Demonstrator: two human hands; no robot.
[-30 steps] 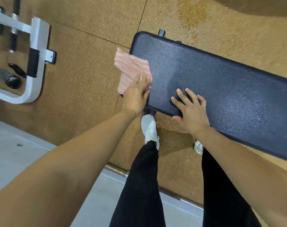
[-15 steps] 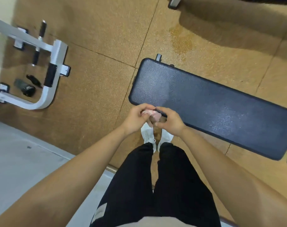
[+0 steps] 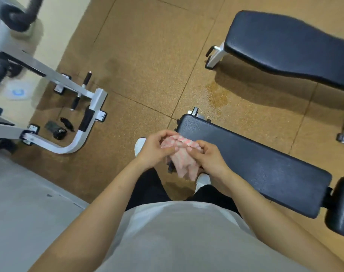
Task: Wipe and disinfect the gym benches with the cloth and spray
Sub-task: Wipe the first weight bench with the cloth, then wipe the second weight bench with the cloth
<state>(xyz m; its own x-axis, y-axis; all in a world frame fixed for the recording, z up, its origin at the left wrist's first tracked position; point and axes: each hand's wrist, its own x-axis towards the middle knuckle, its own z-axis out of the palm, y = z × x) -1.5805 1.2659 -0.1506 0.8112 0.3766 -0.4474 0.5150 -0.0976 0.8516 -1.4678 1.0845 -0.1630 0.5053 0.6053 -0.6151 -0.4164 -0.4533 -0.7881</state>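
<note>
A pink and white striped cloth (image 3: 182, 160) hangs bunched between my two hands, just in front of my body. My left hand (image 3: 154, 149) grips its left side with curled fingers. My right hand (image 3: 207, 157) pinches its upper right edge. Both hands are held above the near left end of a black padded bench (image 3: 255, 163), which runs from the middle to the lower right and shows a damp sheen. A second black bench (image 3: 289, 46) stands at the upper right. No spray bottle is in view.
A white steel machine frame (image 3: 79, 107) with black handles stands on the left, small dark items on the floor beside it. Brown rubber floor tiles (image 3: 147, 65) lie between the frame and the benches. A grey floor strip (image 3: 20, 203) runs at lower left.
My left hand lifted the cloth off the bench end, and my right hand left the pad. Both hands came together on the cloth. My view rose, revealing the second bench.
</note>
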